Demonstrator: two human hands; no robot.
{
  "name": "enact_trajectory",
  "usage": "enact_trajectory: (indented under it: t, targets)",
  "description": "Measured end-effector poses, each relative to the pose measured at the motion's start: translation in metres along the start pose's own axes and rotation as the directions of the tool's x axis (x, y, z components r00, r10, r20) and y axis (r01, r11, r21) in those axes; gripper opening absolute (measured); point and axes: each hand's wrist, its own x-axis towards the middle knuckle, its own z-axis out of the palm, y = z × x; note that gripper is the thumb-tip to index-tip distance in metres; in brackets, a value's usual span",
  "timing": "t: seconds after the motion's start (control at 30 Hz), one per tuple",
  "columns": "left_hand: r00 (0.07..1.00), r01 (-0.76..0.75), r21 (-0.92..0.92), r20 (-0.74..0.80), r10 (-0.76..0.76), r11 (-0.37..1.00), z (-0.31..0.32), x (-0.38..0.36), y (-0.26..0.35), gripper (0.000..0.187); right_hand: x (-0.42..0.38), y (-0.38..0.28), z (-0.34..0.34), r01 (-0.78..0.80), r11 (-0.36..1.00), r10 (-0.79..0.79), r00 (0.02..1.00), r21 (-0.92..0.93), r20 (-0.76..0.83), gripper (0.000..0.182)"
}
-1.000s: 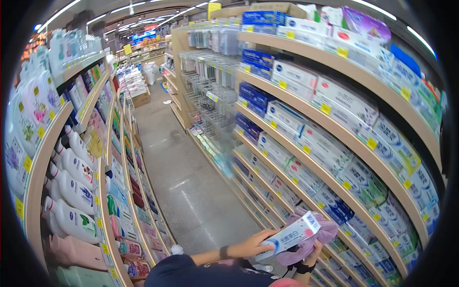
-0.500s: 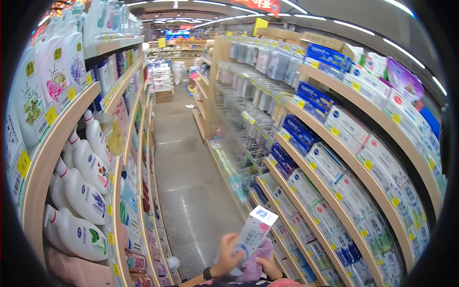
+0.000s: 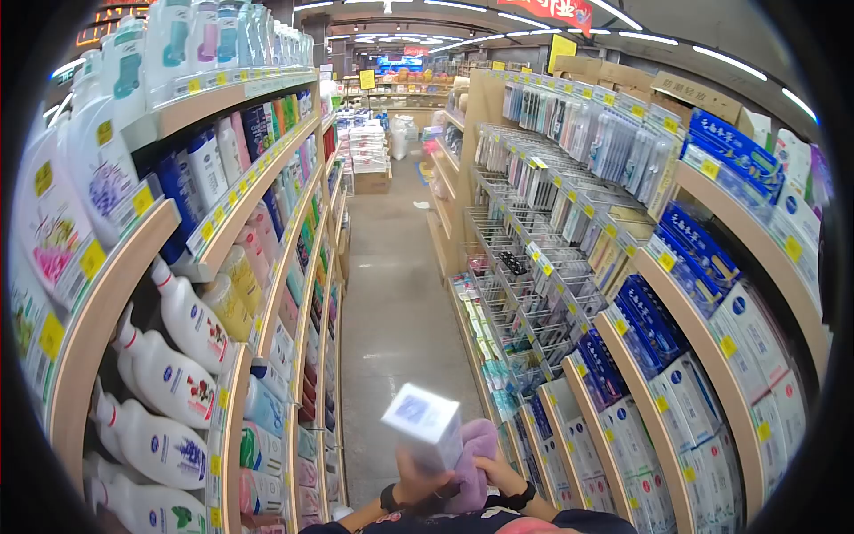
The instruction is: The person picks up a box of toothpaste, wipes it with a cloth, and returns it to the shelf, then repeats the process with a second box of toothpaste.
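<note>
A white carton [image 3: 425, 420] with a printed code on its top end stands tilted in my left hand [image 3: 416, 482], whose fingers are wrapped round its lower part; motion blurs both. Beside it, my right hand [image 3: 503, 476] grips a purple cloth [image 3: 474, 456], which bunches up against the carton's right side. Dark bands circle both wrists.
Shelves on the left hold white pump bottles [image 3: 165, 445] and other bottles. To the right, wire racks [image 3: 534, 240] carry hanging packets, and wooden shelves hold boxed goods [image 3: 649, 320]. A grey aisle floor [image 3: 387, 294] runs between them towards stacked goods [image 3: 367, 147].
The view has swung right and moved along the aisle. My left hand has turned the carton, so its top end faces me more and its printed side shows less. The cloth stays in my right hand.
</note>
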Motion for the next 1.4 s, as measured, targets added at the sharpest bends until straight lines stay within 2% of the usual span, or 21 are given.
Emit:
enact_trajectory:
  t: [0.03,0.1,0.17,0.2,0.23,0.3,0.33,0.37,0.43,0.47,0.5,0.57,0.63,0.73,0.83,0.9,0.97,1.03,1.1,1.27,1.4]
  targets:
    - [0.989,-0.129,-0.037,-0.076,0.126,0.991,0.006,0.019,-0.008,0.096,0.017,0.005,-0.01,-0.132,0.987,0.131,0.991,0.094,0.022,0.051]
    - [0.986,-0.163,-0.027,0.031,0.164,0.986,0.011,0.07,0.002,0.088,0.048,0.002,-0.021,-0.165,0.984,0.159,0.983,0.062,0.094,0.058]
    - [0.9,-0.239,-0.006,0.374,0.224,0.971,0.009,0.113,0.004,0.083,0.075,-0.012,-0.02,-0.214,0.963,0.195,0.973,0.163,0.126,0.061]
    - [0.986,0.033,-0.193,0.169,0.0,0.981,0.024,0.114,-0.006,0.076,0.088,-0.012,-0.023,-0.163,0.975,0.156,0.986,0.154,0.052,0.056]
    - [0.923,-0.277,0.207,0.328,0.2,0.938,0.015,0.127,-0.034,0.075,0.1,-0.016,-0.026,-0.165,0.974,0.159,0.986,0.154,0.053,0.056]
    - [0.927,-0.282,0.318,0.332,0.172,0.905,0.012,0.142,-0.052,0.077,0.125,-0.027,-0.032,-0.054,0.997,0.054,0.999,0.05,0.001,0.046]
    - [0.964,-0.174,0.361,0.251,0.084,0.916,0.014,0.147,-0.063,0.084,0.133,-0.049,-0.025,-0.021,0.999,0.021,1.0,-0.03,-0.024,0.038]
    - [0.965,-0.17,0.359,0.252,0.08,0.918,0.018,0.154,-0.075,0.084,0.147,-0.05,-0.03,-0.024,0.999,0.023,0.999,-0.029,-0.029,0.038]
    - [0.989,0.102,0.199,0.089,-0.122,0.975,0.027,0.172,-0.095,0.08,0.176,-0.053,-0.04,0.037,0.998,-0.038,0.999,-0.055,-0.024,0.036]
    - [0.958,0.225,0.168,0.144,-0.25,0.96,0.028,0.183,-0.105,0.085,0.186,-0.066,-0.037,0.027,0.996,-0.035,0.996,-0.089,-0.08,0.035]
    - [0.955,0.227,0.158,0.158,-0.252,0.961,0.027,0.2,-0.116,0.085,0.202,-0.068,-0.039,0.032,0.996,-0.04,0.994,-0.089,-0.097,0.035]
    - [0.961,-0.127,0.471,0.276,-0.009,0.873,0.023,0.247,-0.124,0.09,0.234,-0.069,-0.044,0.094,0.994,-0.105,0.964,-0.057,-0.242,0.035]
    - [0.945,-0.128,0.457,0.326,-0.032,0.88,0.016,0.274,-0.151,0.088,0.268,-0.078,-0.054,0.111,0.994,-0.11,0.954,-0.009,-0.278,0.038]
    - [0.888,0.087,0.405,0.383,-0.256,0.91,-0.005,0.304,-0.203,0.085,0.318,-0.113,-0.053,0.337,0.934,-0.271,0.884,0.119,-0.381,0.046]
    - [0.811,0.198,0.338,0.471,-0.348,0.92,-0.03,0.347,-0.232,0.087,0.374,-0.138,-0.051,0.568,0.823,-0.489,0.725,0.018,-0.485,0.058]
    - [0.815,0.133,0.339,0.497,-0.297,0.931,-0.048,0.388,-0.245,0.085,0.41,-0.152,-0.039,0.505,0.861,-0.459,0.73,-0.053,-0.506,0.069]
    - [0.768,0.104,0.358,0.563,-0.303,0.928,-0.067,0.431,-0.254,0.083,0.455,-0.172,-0.023,0.63,0.72,-0.687,0.706,-0.29,-0.171,0.077]
    - [0.773,0.07,0.368,0.568,-0.284,0.927,-0.086,0.463,-0.268,0.083,0.487,-0.197,0.0,0.619,0.534,-0.665,0.728,-0.577,0.166,0.078]
    - [0.781,0.04,0.377,0.566,-0.264,0.925,-0.102,0.49,-0.28,0.082,0.528,-0.21,0.025,0.608,0.371,-0.654,0.707,-0.702,0.268,0.082]
    - [0.862,-0.068,0.548,0.453,-0.228,0.834,-0.147,0.524,-0.322,0.082,0.613,-0.19,0.048,0.563,0.524,-0.642,0.754,-0.639,0.138,0.068]
    - [0.932,-0.082,0.673,0.313,-0.183,0.735,-0.166,0.553,-0.356,0.082,0.7,-0.171,0.08,0.575,0.384,-0.834,0.552,-0.723,-0.004,0.064]
